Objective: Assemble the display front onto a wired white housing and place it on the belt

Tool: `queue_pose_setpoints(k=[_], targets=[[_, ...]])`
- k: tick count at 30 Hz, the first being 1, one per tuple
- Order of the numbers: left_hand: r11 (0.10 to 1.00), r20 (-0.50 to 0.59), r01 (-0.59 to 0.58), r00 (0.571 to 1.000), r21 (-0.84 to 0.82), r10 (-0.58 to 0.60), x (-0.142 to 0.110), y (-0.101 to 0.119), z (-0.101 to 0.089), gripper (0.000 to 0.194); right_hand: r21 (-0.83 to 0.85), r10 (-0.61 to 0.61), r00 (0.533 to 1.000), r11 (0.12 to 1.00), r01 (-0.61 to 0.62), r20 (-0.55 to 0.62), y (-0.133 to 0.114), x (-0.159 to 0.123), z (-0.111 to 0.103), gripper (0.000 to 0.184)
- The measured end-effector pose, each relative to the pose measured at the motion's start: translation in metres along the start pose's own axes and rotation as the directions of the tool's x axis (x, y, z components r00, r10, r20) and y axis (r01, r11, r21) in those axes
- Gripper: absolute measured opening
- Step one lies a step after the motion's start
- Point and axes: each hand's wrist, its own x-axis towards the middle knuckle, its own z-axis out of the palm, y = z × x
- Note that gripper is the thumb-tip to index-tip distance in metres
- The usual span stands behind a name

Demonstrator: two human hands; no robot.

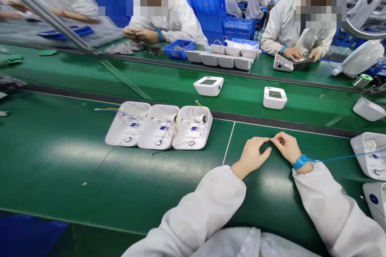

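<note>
My left hand rests low over the green bench, its fingers stretched to the right and the thumb apart. Its fingertips meet those of my right hand, whose fingers are curled in; anything between them is too small to make out. A blue wrist strap with a cord circles my right wrist. To the left stand three open white housings side by side: a left one, a middle one and a right one, with wires and small parts inside.
Beyond a dark rail, a white device with a screen and a second such device sit on the green strip. More white housings stand at the right edge. Co-workers sit opposite, near a blue tray and a white fan.
</note>
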Motion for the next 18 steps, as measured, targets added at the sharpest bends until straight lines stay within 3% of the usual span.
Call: queue_pose_setpoints(k=[4,11,18], targets=[[0.996,0.036,-0.081,0.996,0.039,0.08,-0.0052,-0.0025,-0.0017,0.035,-0.046,-0.015,0.996,0.999,0.019,0.083,-0.0019,0.002,-0.001,0.033],[0.995,0.068,-0.058,0.996,0.075,0.053,-0.0049,0.0009,-0.0034,0.027,-0.102,-0.025,0.99,0.994,0.039,0.137,-0.0051,0.0019,-0.0016,0.034],[0.996,0.074,-0.089,0.993,-0.008,0.089,-0.0064,0.002,-0.004,0.033,-0.123,-0.036,0.987,0.991,0.056,0.158,-0.0037,0.0022,-0.0028,0.036]])
